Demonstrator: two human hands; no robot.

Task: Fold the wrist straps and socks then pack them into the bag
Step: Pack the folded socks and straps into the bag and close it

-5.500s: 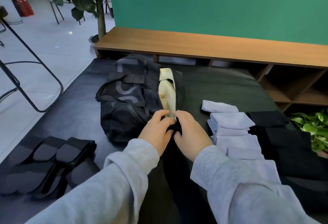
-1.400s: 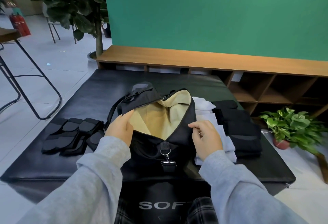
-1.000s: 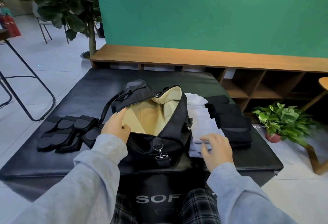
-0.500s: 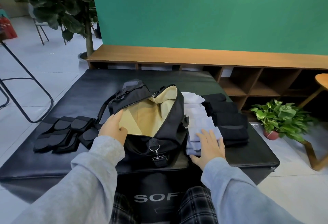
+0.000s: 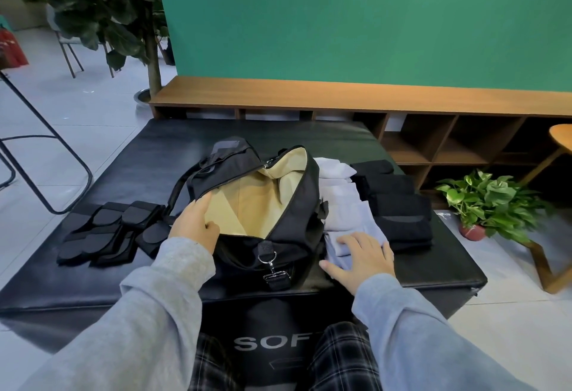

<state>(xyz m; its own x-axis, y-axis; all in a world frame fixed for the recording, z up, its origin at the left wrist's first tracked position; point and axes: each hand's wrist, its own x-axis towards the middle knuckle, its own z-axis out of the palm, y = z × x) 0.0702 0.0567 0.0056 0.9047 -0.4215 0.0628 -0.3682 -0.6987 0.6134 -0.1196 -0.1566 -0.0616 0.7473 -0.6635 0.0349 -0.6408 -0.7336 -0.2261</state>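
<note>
A black duffel bag (image 5: 294, 236) with a tan lining stands unzipped in the middle of the black mat (image 5: 117, 155). My left hand (image 5: 195, 223) grips the bag's left rim and holds the mouth wide. Folded white socks (image 5: 343, 202) lie in a row just right of the bag. My right hand (image 5: 362, 256) rests flat, fingers spread, on the nearest white sock. Folded black socks (image 5: 399, 205) sit in a second row further right. Black wrist straps (image 5: 108, 229) lie in a pile left of the bag.
A wooden shelf bench (image 5: 340, 99) runs along the green wall behind the mat. A potted plant (image 5: 492, 202) and a wooden stool leg (image 5: 551, 260) stand on the floor at the right. A metal chair frame (image 5: 46, 155) is at the left.
The bag went from nearly closed to wide open. My right hand left the bag's right rim and came down flat on the nearest white socks. My left hand stayed on the left rim.
</note>
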